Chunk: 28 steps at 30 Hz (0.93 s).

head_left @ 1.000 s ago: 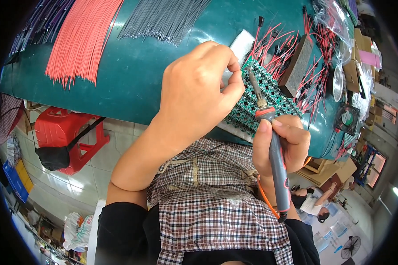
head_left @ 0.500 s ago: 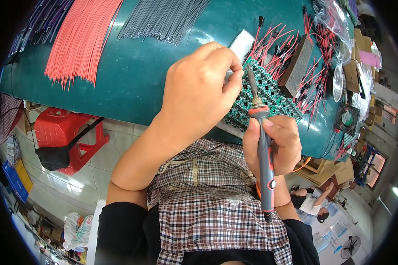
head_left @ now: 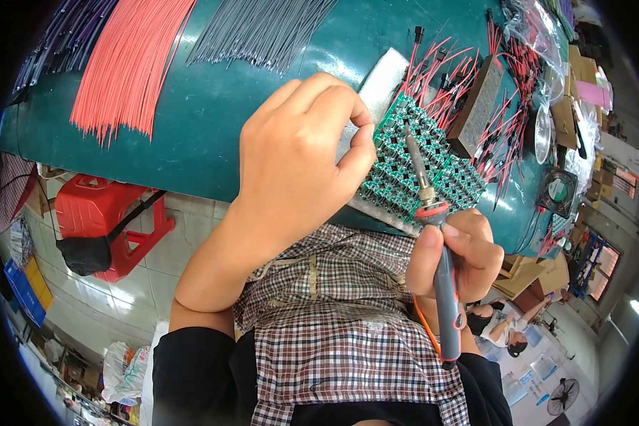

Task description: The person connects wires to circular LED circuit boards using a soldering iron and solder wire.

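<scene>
My right hand (head_left: 461, 255) grips a grey and red soldering iron (head_left: 444, 284) by its handle. The iron's metal tip points away from me, over a panel of small green circuit boards (head_left: 397, 170). Beside the panel's left edge is my left hand (head_left: 305, 138), thumb and forefinger pinched together. Whatever lies between those fingertips is too small or hidden to name. Under the panel a pale, flat pad (head_left: 383, 82) shows at its far left corner. Red and black wires with black connectors (head_left: 440, 74) lie just beyond the boards.
A dark rectangular block (head_left: 477, 106) stands right of the boards, near a small fan (head_left: 557, 192). Bundles of red wires (head_left: 131, 67) and grey wires (head_left: 263, 32) lie at the table's far left. A red stool (head_left: 110, 220) is on the floor. Another person (head_left: 504, 326) is at lower right.
My left hand has drawn left, off the circuit boards. The soldering iron has moved right and toward me, and more of the panel shows.
</scene>
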Motion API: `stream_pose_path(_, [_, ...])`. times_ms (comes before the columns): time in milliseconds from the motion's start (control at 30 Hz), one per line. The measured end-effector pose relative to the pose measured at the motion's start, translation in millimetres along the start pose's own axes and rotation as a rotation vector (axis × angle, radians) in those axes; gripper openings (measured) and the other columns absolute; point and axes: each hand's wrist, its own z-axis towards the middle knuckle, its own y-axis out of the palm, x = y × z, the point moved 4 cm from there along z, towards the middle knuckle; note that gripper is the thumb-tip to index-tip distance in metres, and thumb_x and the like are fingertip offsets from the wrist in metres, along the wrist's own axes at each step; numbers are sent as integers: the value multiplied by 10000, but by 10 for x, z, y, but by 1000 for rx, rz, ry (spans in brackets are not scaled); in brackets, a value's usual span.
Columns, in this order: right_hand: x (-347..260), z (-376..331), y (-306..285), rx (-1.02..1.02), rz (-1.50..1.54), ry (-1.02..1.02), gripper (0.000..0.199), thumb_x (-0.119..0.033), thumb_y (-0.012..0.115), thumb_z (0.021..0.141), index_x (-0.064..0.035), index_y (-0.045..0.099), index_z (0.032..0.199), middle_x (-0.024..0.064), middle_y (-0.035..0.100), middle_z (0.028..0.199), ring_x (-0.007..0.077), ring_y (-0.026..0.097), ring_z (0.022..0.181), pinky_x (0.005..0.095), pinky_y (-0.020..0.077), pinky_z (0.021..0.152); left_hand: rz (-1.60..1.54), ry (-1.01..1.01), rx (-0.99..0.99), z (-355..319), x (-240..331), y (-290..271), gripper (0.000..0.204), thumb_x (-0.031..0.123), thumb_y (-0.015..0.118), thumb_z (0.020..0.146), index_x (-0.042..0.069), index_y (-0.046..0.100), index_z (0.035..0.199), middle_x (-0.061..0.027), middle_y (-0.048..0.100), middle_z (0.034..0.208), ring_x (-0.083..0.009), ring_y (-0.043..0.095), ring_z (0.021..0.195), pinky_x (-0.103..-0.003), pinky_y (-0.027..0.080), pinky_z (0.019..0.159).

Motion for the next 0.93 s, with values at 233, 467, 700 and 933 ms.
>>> stream_pose_path(233, [31, -67, 72, -9, 20, 9, 346, -15, 740, 745, -61, 472, 959, 72, 556, 686, 174, 512, 471, 305, 409, 424, -18, -55, -72, -64, 34, -7, 112, -2, 723, 760, 31, 639, 827, -46, 677, 869, -100, 550, 554, -236, 443, 504])
stream_pose_path(467, [70, -76, 156, 28, 24, 25, 337, -15, 749, 739, -59, 483, 940, 71, 554, 681, 182, 530, 479, 302, 416, 425, -5, -31, -71, -62, 18, 9, 113, -6, 717, 760, 30, 641, 836, -45, 674, 867, -105, 538, 549, -233, 448, 510])
stream_pose_path(700, [28, -103, 225, 58, 2, -36, 341, -28, 776, 734, -59, 513, 948, 70, 559, 697, 180, 536, 491, 299, 419, 415, -11, -16, -68, -66, -18, 45, 114, -6, 721, 762, 28, 645, 839, -41, 668, 863, -106, 536, 549, -236, 453, 514])
stream_pose_path(933, [-56, -26, 233, -30, -111, -19, 369, -44, 801, 734, -76, 522, 974, 70, 572, 725, 181, 553, 513, 298, 433, 421, -65, -38, -81, -74, -20, 85, 107, 1, 733, 780, 36, 663, 853, -40, 668, 873, -110, 554, 566, -233, 455, 515])
